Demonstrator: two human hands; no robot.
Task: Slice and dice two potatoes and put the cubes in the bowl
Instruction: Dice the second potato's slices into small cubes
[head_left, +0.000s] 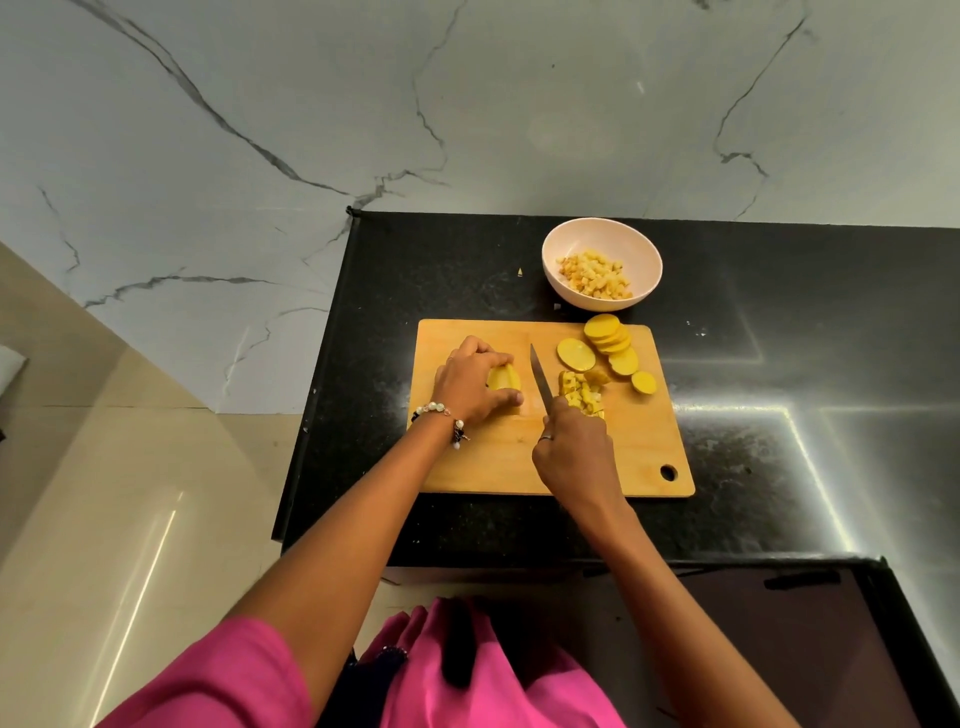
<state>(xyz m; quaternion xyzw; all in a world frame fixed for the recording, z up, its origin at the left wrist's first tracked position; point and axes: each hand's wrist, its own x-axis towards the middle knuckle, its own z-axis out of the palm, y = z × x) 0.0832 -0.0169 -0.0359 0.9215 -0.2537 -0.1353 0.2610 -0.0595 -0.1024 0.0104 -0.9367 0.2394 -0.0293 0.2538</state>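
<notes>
Left hand (475, 382) curls over stacked potato strips (504, 379) on the cutting board (639, 452), pinning them for dicing. Right hand (574, 449) grips the knife (540, 382), blade just beside. Cubes (582, 397) and slices (610, 345) wait aside; bowl (647, 254) is part-filled.

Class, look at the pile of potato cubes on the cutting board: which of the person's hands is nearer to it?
Right. The right hand holds the knife right beside the cubes; the left hand holds potato strips across the blade.
</notes>
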